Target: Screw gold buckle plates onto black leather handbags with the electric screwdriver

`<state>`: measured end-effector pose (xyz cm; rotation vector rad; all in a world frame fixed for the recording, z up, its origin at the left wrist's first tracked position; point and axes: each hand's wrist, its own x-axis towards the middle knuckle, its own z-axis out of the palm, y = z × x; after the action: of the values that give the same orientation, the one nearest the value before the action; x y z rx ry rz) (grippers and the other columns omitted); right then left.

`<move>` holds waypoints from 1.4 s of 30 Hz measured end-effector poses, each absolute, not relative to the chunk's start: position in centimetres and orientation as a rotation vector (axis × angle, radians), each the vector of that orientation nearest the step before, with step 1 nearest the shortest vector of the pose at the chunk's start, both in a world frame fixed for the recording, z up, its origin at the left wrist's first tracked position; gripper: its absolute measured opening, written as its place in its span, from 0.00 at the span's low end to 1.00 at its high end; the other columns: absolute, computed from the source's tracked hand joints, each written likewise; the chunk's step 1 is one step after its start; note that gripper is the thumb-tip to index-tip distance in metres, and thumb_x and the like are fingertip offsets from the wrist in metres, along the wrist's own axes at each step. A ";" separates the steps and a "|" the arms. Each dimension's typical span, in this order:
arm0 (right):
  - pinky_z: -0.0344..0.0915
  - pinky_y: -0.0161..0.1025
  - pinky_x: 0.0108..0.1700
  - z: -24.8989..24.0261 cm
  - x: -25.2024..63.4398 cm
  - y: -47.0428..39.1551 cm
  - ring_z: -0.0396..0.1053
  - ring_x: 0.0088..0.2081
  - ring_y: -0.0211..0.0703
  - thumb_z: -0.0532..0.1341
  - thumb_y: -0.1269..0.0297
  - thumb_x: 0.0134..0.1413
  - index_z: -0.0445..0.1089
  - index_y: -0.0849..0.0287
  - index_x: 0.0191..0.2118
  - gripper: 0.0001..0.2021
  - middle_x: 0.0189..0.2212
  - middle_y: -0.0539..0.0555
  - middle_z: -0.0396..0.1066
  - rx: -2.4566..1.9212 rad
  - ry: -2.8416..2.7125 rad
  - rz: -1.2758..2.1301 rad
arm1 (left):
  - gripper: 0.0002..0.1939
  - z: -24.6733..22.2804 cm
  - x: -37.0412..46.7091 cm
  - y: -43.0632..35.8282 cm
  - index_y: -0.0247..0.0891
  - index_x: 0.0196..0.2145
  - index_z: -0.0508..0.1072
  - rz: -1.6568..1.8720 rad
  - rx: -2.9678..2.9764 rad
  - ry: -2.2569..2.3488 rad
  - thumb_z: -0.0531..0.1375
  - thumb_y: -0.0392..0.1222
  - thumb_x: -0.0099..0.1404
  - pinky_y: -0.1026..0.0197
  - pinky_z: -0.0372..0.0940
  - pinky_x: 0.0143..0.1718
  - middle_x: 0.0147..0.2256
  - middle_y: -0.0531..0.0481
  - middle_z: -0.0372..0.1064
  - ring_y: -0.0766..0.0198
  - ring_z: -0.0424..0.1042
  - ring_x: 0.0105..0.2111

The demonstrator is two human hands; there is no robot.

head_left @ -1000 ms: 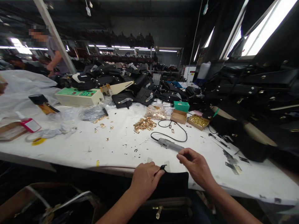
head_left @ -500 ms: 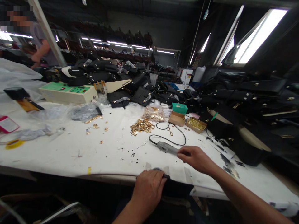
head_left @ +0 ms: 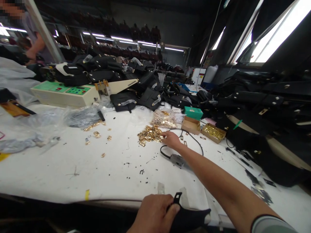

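At the bottom edge of the head view, a black, leather-like piece with a slotted tab [head_left: 189,218] is cut off, and its lower part falls out of sight. The left hand [head_left: 155,213] is cropped at the wrist and covers part of it. A grey, elongated tool with a black cord [head_left: 177,160] lies partly behind the right forearm, so its far end is hidden. The grey-sleeved co-worker [head_left: 36,48] is cut off at the left edge, and the dark heap of black bags [head_left: 136,85] is hard to separate into single items. Among the containers, a low brown cardboard box [head_left: 211,137] holds shiny gold-coloured bits; beside it, a second open brown cardboard box [head_left: 191,125] hides its floor behind its front wall. Near these 2 boxes, a clear plastic bag [head_left: 164,119] contains gold-coloured pieces. The loose pile of gold-coloured, slotted metal pieces [head_left: 149,134] sits on the white-covered table [head_left: 97,181], in front of that bag. The right hand [head_left: 172,140] reaches across with the arm extended, its fingers drawn together at the pile's right edge; whether they grip a piece cannot be told. The left hand's fingers are curled closed, thumb on top, pinching the black piece just below its tab, which sticks up.
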<state>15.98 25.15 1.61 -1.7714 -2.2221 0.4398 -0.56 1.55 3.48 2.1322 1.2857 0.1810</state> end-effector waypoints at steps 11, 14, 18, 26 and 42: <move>0.58 0.36 0.41 0.1 15.9 27.2 0.70 0.45 0.43 0.58 0.60 0.65 0.78 0.49 0.40 0.10 0.45 0.52 0.74 -1.624 -2.251 0.403 | 0.12 1.8 -0.6 1.5 0.42 0.30 0.68 0.513 2.351 1.320 0.54 0.46 0.71 0.57 0.56 0.30 0.32 0.51 0.74 0.59 0.73 0.30; 0.60 0.36 0.42 0.9 15.9 26.8 0.70 0.46 0.44 0.56 0.60 0.67 0.77 0.52 0.42 0.11 0.46 0.54 0.74 -1.579 -2.156 0.401 | 0.06 1.4 -0.3 0.9 0.44 0.36 0.71 0.670 2.359 1.369 0.55 0.43 0.71 0.56 0.57 0.33 0.34 0.51 0.75 0.57 0.73 0.33; 0.64 0.35 0.40 2.8 16.5 24.2 0.73 0.40 0.42 0.53 0.59 0.69 0.75 0.57 0.43 0.14 0.39 0.54 0.77 -1.563 -2.011 0.488 | 0.10 1.9 0.2 0.4 0.45 0.40 0.72 0.683 2.272 1.415 0.51 0.43 0.74 0.56 0.57 0.35 0.34 0.53 0.76 0.58 0.73 0.32; 0.66 0.34 0.33 6.5 19.4 8.2 0.73 0.30 0.39 0.63 0.56 0.58 0.76 0.59 0.32 0.12 0.29 0.53 0.78 -1.335 -1.650 1.306 | 0.23 3.8 1.0 0.5 0.41 0.26 0.68 0.521 2.001 1.433 0.46 0.51 0.76 0.59 0.53 0.32 0.25 0.54 0.70 0.63 0.68 0.28; 0.63 0.34 0.32 7.2 21.0 1.7 0.72 0.28 0.39 0.63 0.60 0.58 0.78 0.58 0.33 0.09 0.25 0.50 0.76 -1.377 -1.748 1.238 | 0.13 3.6 2.7 -1.7 0.45 0.44 0.79 0.877 1.713 1.523 0.60 0.51 0.66 0.58 0.65 0.42 0.42 0.53 0.79 0.59 0.75 0.39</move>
<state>20.99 1.73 7.22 -1.3771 -1.7479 1.2384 2.74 -1.74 3.58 1.7132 1.5225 0.8766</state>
